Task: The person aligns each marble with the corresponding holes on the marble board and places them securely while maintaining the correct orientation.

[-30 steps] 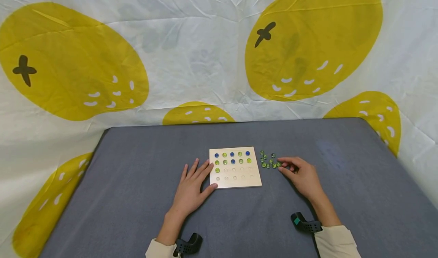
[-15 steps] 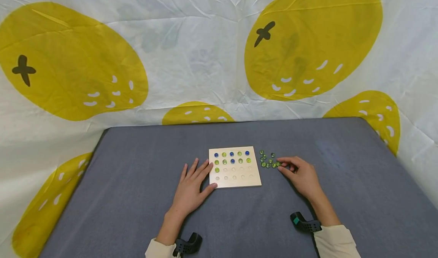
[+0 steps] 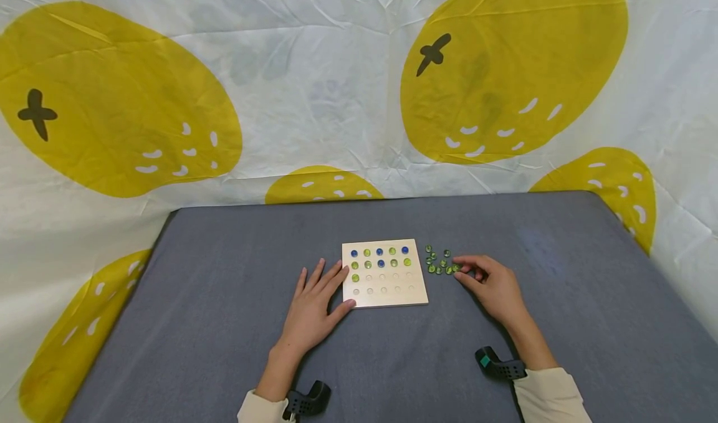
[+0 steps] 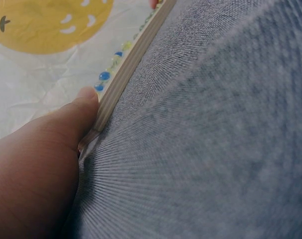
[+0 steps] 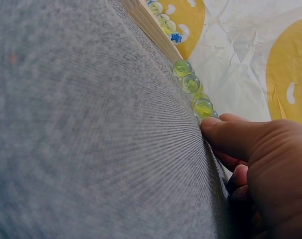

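A pale wooden board [image 3: 391, 299] with rows of round hollows lies on the table in the head view. Blue and green glass marbles [image 3: 381, 263] fill its two far rows, and one green marble [image 3: 355, 278] sits at the left of the third row. My left hand [image 3: 308, 323] lies with fingers spread, fingertips and thumb on the board's left edge. Right of the board, my right hand [image 3: 495, 291] has thumb and forefinger around a green marble [image 3: 457, 268] at the edge of a loose group. Its other fingers are curled under, partly hidden in the right wrist view.
Several loose green marbles [image 3: 431, 269] lie between the board and my right hand. A grey cloth [image 3: 252, 255] covers the table. Behind it hangs a white sheet [image 3: 325, 99] with large yellow shapes. Each wrist wears a black strap-on device [image 3: 499, 367].
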`<state>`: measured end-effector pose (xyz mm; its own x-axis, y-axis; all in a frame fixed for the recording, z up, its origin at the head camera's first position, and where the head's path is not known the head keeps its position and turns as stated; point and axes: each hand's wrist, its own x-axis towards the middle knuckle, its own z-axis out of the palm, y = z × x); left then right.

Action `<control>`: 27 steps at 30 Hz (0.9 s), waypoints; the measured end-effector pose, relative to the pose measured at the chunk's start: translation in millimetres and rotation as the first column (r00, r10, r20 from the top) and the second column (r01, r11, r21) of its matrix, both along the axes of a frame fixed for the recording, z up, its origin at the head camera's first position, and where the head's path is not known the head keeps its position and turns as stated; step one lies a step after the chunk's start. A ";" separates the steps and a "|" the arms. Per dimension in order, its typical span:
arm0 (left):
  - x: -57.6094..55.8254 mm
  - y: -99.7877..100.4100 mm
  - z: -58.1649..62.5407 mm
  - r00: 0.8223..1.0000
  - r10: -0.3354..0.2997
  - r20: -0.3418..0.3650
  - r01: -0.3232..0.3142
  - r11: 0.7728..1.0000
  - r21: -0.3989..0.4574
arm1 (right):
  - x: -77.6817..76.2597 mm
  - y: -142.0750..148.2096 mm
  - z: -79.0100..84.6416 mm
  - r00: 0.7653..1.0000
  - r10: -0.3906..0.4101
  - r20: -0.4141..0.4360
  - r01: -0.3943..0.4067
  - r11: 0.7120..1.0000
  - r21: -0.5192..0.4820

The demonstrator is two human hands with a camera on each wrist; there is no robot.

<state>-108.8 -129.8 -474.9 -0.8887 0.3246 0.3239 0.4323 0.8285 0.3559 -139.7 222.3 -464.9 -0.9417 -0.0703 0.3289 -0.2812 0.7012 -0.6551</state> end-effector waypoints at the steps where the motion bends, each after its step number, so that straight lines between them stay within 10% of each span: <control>1: 0.1 0.0 0.2 1.000 0.000 0.000 0.000 1.000 0.000 | 0.0 -0.2 -0.1 1.000 -0.001 -0.001 0.001 1.000 0.006; 27: 0.3 0.7 1.7 1.000 0.006 0.015 -0.006 1.000 -0.006 | 0.0 -0.4 1.7 1.000 -0.009 -0.020 0.010 0.999 0.033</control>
